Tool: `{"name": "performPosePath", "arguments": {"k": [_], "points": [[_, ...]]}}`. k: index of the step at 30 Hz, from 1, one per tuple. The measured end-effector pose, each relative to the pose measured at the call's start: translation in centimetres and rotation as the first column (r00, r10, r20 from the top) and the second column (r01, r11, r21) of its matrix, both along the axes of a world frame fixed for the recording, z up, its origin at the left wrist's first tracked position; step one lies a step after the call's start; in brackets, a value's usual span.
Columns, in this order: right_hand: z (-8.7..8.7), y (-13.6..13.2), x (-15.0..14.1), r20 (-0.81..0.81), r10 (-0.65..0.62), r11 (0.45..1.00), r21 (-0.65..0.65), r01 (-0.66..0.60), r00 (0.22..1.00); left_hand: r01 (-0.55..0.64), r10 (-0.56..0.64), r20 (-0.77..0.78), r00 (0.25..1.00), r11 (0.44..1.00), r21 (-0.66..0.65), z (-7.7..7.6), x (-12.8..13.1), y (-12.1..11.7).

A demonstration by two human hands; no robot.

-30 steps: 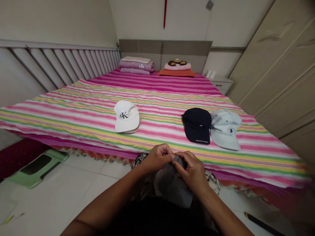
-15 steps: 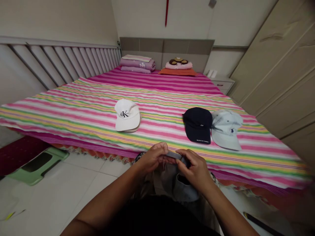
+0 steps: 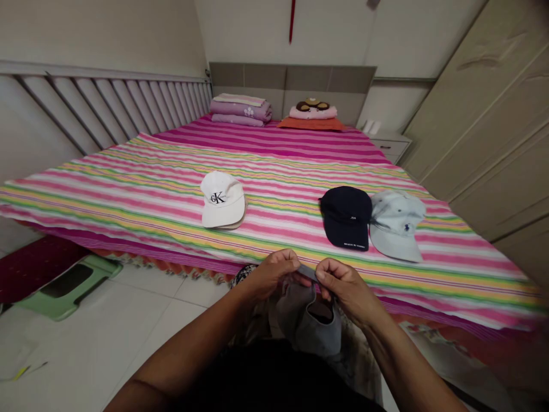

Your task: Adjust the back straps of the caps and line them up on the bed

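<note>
Both of my hands grip the back strap of a grey cap (image 3: 306, 320), which hangs below them in front of the bed's near edge. My left hand (image 3: 274, 274) pinches the strap from the left, and my right hand (image 3: 345, 286) pinches it from the right. On the striped bedspread (image 3: 128, 200) lie a white cap (image 3: 222, 199) with a black logo, a navy cap (image 3: 346, 216) and a pale blue cap (image 3: 397, 223) touching it.
A green plastic stool (image 3: 64, 284) stands on the white tiled floor at the left. Folded bedding (image 3: 240, 110) and pillows (image 3: 313, 116) lie at the headboard. A nightstand (image 3: 388, 143) and wardrobe doors (image 3: 484, 114) are on the right. A slatted rail (image 3: 107, 109) runs along the left.
My hands have risen slightly and shifted right while working along the cap's strap, and the grey cap now hangs lower and more open beneath them. The caps on the bed have not moved.
</note>
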State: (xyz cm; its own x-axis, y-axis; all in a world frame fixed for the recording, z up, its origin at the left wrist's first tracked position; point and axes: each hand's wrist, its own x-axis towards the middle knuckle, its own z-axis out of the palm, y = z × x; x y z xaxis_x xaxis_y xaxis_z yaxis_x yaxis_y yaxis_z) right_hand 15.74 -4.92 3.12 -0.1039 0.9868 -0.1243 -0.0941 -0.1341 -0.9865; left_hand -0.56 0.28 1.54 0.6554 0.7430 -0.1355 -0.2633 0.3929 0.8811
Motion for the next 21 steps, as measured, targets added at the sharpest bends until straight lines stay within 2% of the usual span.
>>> {"name": "performPosePath", "arguments": {"k": [4,5,8,11,14,18,21], "points": [[0.3,0.1,0.0,-0.147,-0.043,0.997,-0.072,0.032,0.988,-0.103,0.102,0.013,0.995,0.990,0.101,0.1,0.4,0.2],[0.3,0.1,-0.1,-0.166,-0.047,0.996,-0.082,0.033,0.985,-0.078,0.080,-0.006,0.997,0.987,0.139,0.1,0.5,0.3],[0.3,0.1,-0.4,-0.148,-0.045,0.998,-0.054,0.038,0.988,0.094,-0.064,-0.119,0.991,0.959,0.268,0.0,0.7,0.5],[0.1,0.1,-0.4,-0.046,-0.051,0.999,0.017,0.052,0.998,0.149,-0.076,-0.234,0.969,0.938,0.312,-0.2,0.7,0.7],[-0.3,0.0,-0.4,-0.016,-0.054,0.998,0.041,0.055,0.998,0.166,-0.126,-0.205,0.971,0.968,0.187,-0.4,0.7,0.5],[-0.6,-0.2,-0.6,-0.169,-0.021,1.000,-0.019,0.018,0.985,0.153,-0.154,-0.046,0.987,0.988,-0.027,-0.6,1.0,0.0],[-0.7,-0.2,-0.8,-0.251,-0.052,0.996,-0.083,0.032,0.967,0.154,-0.156,-0.007,0.988,0.979,-0.133,-1.0,1.1,-0.2]]}}
